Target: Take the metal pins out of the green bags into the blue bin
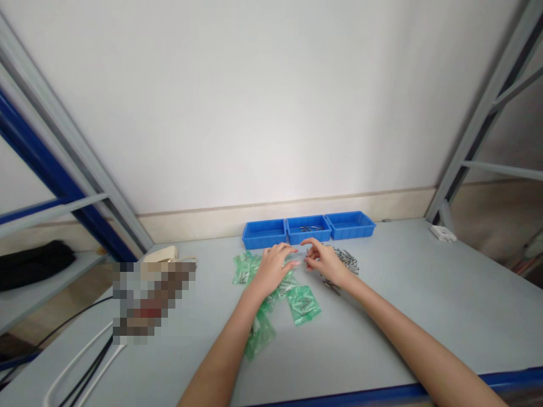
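My left hand and my right hand meet over the grey table, fingertips almost touching in a pinch. Something small and pale sits between them; I cannot make out what it is. Under my left hand lie several green plastic bags with small metal parts inside. A loose pile of metal screws lies just right of my right hand. Behind the hands stand three blue bins in a row: the left bin, the middle bin with a few screws in it, and the right bin.
Grey and blue shelf posts stand at both sides. A beige object and white and black cables lie at the left, beside a blurred-out patch. A small white part rests at the table's far right. The table's blue front edge runs below my arms.
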`<state>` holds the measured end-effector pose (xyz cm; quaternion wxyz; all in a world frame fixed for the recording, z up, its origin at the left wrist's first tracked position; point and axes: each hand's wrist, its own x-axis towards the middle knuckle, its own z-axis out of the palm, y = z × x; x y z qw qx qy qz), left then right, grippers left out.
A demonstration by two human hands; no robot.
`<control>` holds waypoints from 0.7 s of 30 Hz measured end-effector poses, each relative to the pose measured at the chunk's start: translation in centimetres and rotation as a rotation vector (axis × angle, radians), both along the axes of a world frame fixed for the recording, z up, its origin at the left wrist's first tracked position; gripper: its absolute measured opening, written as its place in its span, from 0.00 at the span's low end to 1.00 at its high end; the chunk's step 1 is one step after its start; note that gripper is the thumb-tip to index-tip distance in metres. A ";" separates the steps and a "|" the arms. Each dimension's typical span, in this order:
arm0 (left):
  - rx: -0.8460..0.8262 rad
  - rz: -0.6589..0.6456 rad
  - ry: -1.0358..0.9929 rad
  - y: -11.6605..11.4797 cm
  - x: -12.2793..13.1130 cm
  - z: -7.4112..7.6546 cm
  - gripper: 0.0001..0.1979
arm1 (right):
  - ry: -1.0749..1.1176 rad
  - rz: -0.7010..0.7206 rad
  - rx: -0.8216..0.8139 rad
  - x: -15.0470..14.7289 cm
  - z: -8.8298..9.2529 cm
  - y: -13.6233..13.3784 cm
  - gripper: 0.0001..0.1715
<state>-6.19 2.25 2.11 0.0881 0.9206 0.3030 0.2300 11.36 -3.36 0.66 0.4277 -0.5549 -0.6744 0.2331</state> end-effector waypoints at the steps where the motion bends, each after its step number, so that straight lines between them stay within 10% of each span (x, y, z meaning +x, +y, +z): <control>1: -0.009 -0.024 -0.002 -0.2 0.2 0.0 0.12 | 0.126 0.022 -0.003 -0.1 -0.1 0.2 0.14; 5: -0.016 -0.052 -0.027 -0.6 0.7 0.0 0.09 | 0.331 -0.022 0.001 -0.4 -0.1 0.4 0.12; 21: -0.024 -0.078 -0.138 -0.2 0.5 -0.1 0.09 | -0.160 -0.019 -0.014 -0.6 1.1 -0.7 0.20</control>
